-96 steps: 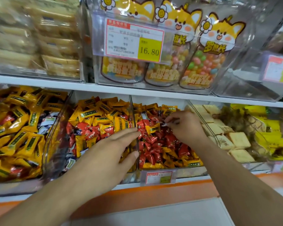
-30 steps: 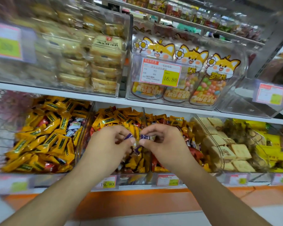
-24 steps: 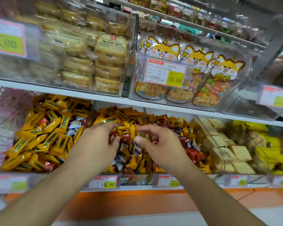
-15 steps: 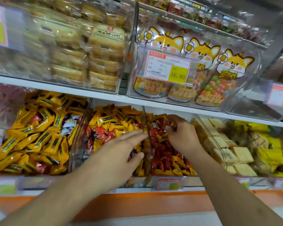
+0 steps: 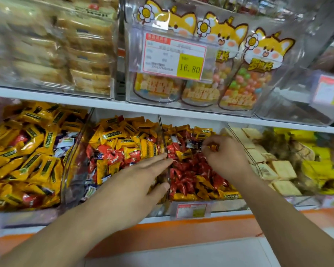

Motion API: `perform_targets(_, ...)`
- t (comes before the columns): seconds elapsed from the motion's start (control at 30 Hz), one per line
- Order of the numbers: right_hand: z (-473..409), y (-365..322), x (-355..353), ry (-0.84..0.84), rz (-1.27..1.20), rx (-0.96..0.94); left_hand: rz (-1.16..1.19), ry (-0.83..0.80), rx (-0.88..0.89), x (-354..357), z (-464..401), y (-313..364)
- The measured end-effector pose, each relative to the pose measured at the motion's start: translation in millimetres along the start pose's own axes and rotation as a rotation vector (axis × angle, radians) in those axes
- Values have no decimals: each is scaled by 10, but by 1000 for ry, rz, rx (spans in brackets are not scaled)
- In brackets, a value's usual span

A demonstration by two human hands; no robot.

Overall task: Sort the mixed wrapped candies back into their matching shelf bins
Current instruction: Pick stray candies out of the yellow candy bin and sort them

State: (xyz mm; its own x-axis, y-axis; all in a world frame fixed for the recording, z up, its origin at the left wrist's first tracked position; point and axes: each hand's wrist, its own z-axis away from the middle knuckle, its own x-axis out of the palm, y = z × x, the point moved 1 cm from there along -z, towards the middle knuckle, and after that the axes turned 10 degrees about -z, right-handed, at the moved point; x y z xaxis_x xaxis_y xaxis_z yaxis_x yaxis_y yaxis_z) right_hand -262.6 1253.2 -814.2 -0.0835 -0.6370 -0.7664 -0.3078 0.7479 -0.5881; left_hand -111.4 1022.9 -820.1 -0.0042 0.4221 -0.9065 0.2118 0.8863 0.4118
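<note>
**Right hand pinches a candy over the red bin**

Far left on the lower shelf (image 5: 123, 107), a clear bin (image 5: 73, 160) sits heaped with yellow candies (image 5: 37, 151), a few red and white wrappers mixed in. Next along, the middle bin (image 5: 163, 132) holds yellow candies at the back and red ones toward the front, with some white and blue pieces down by the front edge. Here's the left hand (image 5: 137, 182), flat and spread, fingers straight and reaching over the front of that middle bin, fingertips right at the clear divider wall, holding nothing. Across the divider, the red bin (image 5: 228, 205) is packed with red candies (image 5: 191, 170), yellow ones ringing the back and front edges. Over its back right corner comes the right hand (image 5: 226, 157), fingers curled, pinching a small orange-and-yellow candy (image 5: 212, 147) between thumb and fingertips, just above the pile. Further right, a bin of pale square biscuits (image 5: 281, 168), then yellow packets (image 5: 316, 166) at the shelf's right end. On the upper shelf, a price tag (image 5: 174, 56) reads 16.80 in front of cartoon fox pouches (image 5: 258, 54).
</note>
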Motion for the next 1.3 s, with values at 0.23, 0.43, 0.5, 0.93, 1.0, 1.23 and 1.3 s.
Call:
perform_targets(0.23,-193,-109,231,-151,-36,-25,23,-18,3,12,31,-28)
perform_targets(0.43,-320,-77,406,-178,52,-3,23,-36,-2,10,24,-59)
perform_targets(0.5,-314,-60,403,-158,46,-15,27,-43,-6,10,25,-55)
perform_targets(0.93,-105,0,109,89,-185,7,46,-40,-44,-31,18,-13)
perform_targets(1.0,5,-82,20,91,-276,22,36,32,-62,-62,10,2)
perform_targets(1.23,427,-846,-14,-66,-646,-12,413,200,-222,-228,43,33)
perform_targets(1.3,529,-1041,105,-149,-707,-36,541,190,-255,-286,74,57)
